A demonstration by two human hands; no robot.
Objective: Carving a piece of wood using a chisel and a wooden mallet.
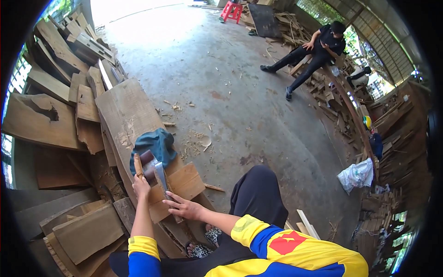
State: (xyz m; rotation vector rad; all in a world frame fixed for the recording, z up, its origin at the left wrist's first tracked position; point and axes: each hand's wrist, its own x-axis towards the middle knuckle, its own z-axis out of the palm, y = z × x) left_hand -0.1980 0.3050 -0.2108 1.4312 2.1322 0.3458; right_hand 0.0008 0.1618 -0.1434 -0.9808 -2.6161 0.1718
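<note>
My left hand [141, 187] is closed around a light-brown wooden handle [138, 165] that points up and away. Whatever the handle joins to does not show clearly. My right hand [182, 207] has its fingers stretched out, the tips at the near end of a narrow grey metal blade [161, 175]. The blade lies slanted over a wooden block [185, 181]. Between handle and blade sits a dark purple-brown rounded piece [147, 158], its kind unclear. Just beyond, a crumpled teal cloth [158, 144] lies on a long thick plank [123, 106].
Stacked boards [44, 121] crowd my left side. Wood shavings [196, 143] litter the concrete floor [217, 92]. A person in black [323, 48] sits at the far right near scrap wood. A white sack [355, 175] stands right; a red stool [231, 12] stands far off.
</note>
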